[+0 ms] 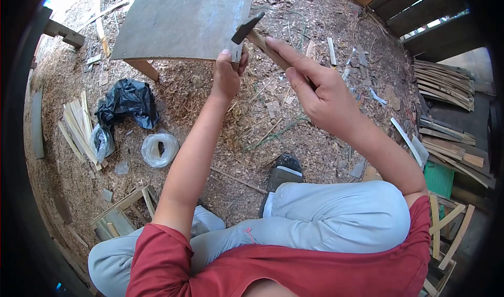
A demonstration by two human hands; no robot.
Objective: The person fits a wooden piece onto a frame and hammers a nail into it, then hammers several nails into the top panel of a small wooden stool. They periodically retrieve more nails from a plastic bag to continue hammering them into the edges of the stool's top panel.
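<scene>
My right hand [320,87] is closed round the wooden handle of a hammer [249,28], its dark metal head raised just over the near right corner of a grey board [181,21]. At that corner my left hand [228,71] grips the board's edge, thumb on top and fingers curled beneath. A small dark nail [237,54] appears at the corner beside my left thumb. Under the board's near edge shows a wooden leg [143,68].
Wood chips cover the ground. On the left lie a black plastic bag [128,103], a clear plastic roll [159,150] and wooden strips [79,126]. Stacked slats [443,84] and a green piece [439,179] are at the right. Small wooden frames [123,213] stand near my legs.
</scene>
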